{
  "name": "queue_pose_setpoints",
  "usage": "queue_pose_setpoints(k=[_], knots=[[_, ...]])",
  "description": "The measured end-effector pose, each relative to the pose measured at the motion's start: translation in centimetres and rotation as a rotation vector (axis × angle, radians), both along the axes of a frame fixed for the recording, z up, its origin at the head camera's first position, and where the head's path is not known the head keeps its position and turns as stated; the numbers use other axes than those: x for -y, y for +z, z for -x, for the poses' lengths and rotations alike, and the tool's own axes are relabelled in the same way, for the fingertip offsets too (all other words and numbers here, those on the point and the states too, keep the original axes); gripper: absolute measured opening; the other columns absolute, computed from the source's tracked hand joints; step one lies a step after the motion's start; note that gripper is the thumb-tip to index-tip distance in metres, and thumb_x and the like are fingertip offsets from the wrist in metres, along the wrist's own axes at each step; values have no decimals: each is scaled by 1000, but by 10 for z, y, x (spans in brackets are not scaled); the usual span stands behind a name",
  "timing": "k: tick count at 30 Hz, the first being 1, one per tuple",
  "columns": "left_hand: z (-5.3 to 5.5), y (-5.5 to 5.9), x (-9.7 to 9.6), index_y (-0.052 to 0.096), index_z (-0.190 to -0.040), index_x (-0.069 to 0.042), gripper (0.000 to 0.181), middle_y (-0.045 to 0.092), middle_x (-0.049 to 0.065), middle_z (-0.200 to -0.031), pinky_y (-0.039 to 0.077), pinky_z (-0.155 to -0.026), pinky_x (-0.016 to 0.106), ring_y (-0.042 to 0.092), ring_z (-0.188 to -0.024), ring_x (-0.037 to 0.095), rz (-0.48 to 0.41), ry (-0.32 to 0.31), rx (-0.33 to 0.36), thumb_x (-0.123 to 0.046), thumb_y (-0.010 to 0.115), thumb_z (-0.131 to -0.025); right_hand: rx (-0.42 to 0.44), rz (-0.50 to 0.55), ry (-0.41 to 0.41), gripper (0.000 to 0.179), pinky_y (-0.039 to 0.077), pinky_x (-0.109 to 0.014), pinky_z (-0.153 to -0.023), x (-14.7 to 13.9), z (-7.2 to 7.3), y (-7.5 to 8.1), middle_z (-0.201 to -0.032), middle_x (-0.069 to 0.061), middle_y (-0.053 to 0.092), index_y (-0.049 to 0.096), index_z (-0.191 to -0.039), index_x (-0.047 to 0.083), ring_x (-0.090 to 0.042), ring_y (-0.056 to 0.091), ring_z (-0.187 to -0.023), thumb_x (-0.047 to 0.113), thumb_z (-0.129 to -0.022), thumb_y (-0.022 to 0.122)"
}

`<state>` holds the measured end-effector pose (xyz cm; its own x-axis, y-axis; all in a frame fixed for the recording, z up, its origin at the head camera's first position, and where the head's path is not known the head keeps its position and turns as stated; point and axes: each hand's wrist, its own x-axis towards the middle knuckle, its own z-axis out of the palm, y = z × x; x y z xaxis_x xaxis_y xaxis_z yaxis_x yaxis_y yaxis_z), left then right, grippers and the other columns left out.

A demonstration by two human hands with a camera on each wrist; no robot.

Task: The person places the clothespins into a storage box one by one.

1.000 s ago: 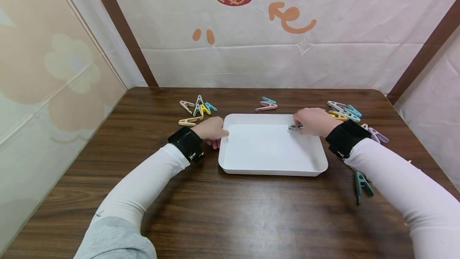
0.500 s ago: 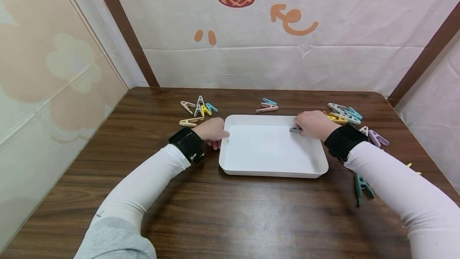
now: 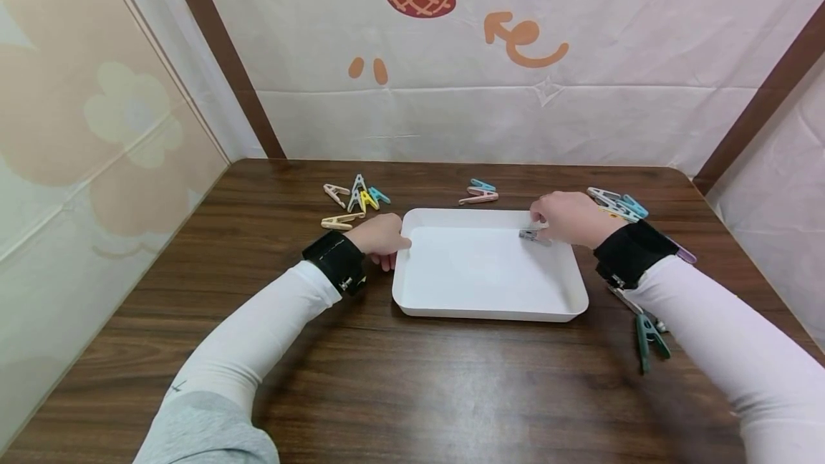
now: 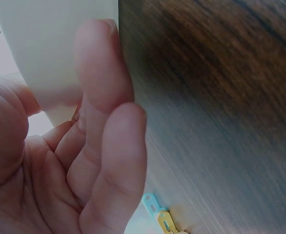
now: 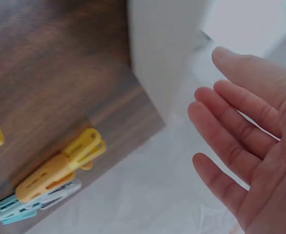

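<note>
A white tray [image 3: 480, 271] rests on the wooden table. The left hand [image 3: 380, 233] holds its left edge, thumb over the rim and fingers against the outer wall; in the left wrist view the tray wall [image 4: 40, 53] passes between them. A grey clothespin [image 3: 530, 235] lies in the tray near the far right corner. Just above it is the right hand [image 3: 570, 219], its thumb and fingers spread apart with nothing between them, as the right wrist view of the hand [image 5: 260, 126] shows.
Beyond the tray's left corner lie several clothespins [image 3: 353, 195]. Behind it are a blue and a pink clothespin [image 3: 479, 195]. More clothespins [image 3: 615, 200] lie at the far right, partly behind the right hand. A dark green clothespin [image 3: 647, 339] lies right of the tray.
The right hand has let go of the grey clothespin, its fingers parting and drawing slightly up and right. The left hand stays at the tray's edge.
</note>
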<state>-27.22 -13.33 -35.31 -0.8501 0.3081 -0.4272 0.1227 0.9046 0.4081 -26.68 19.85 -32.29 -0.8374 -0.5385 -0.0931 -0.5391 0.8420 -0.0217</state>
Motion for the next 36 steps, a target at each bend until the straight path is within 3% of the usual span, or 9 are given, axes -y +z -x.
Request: queue_pose_setpoints(k=[9, 15, 20, 26, 36], knots=[[-2, 3, -1, 61, -85, 0, 24, 66, 7, -59, 47, -45, 24, 63, -49, 14, 12, 11, -6, -18, 53, -98, -97, 282, -69, 9, 49, -43, -70, -22, 3, 36, -82, -4, 66, 69, -92, 5, -21, 60, -76, 9, -85, 73], [-2, 2, 0, 62, -85, 0, 23, 66, 7, -60, 47, -46, 24, 63, -50, 15, 7, 18, -6, -18, 53, -98, -118, 344, -142, 12, 47, -47, -74, -44, 13, 41, -86, -11, 66, 66, -96, 1, -27, 60, -80, 10, -88, 69], [-3, 2, 0, 62, -86, 0, 23, 66, 7, -60, 47, -46, 24, 63, -50, 15, 1, 17, -10, -19, 54, -98, -86, 353, -222, 21, 46, -50, -79, -65, 21, 32, -94, -18, 66, 63, -103, -3, -33, 60, -87, 11, -88, 68], [-4, 2, -1, 61, -86, 0, 22, 66, 7, -60, 46, -45, 24, 63, -50, 15, -6, 21, -1, -18, 53, -97, 23, 291, -310, 38, 44, -57, -83, -84, 26, 12, -110, -29, 60, 56, -117, -8, -42, 57, -99, 17, -90, 65], [-2, -1, 0, 61, -85, -1, 22, 66, 7, -60, 47, -45, 24, 64, -50, 15, -10, 10, -8, -18, 53, -97, 105, 158, -272, 40, 47, -55, -83, -72, 34, -12, -109, -29, 61, 57, -118, -12, -40, 58, -97, 5, -83, 67]])
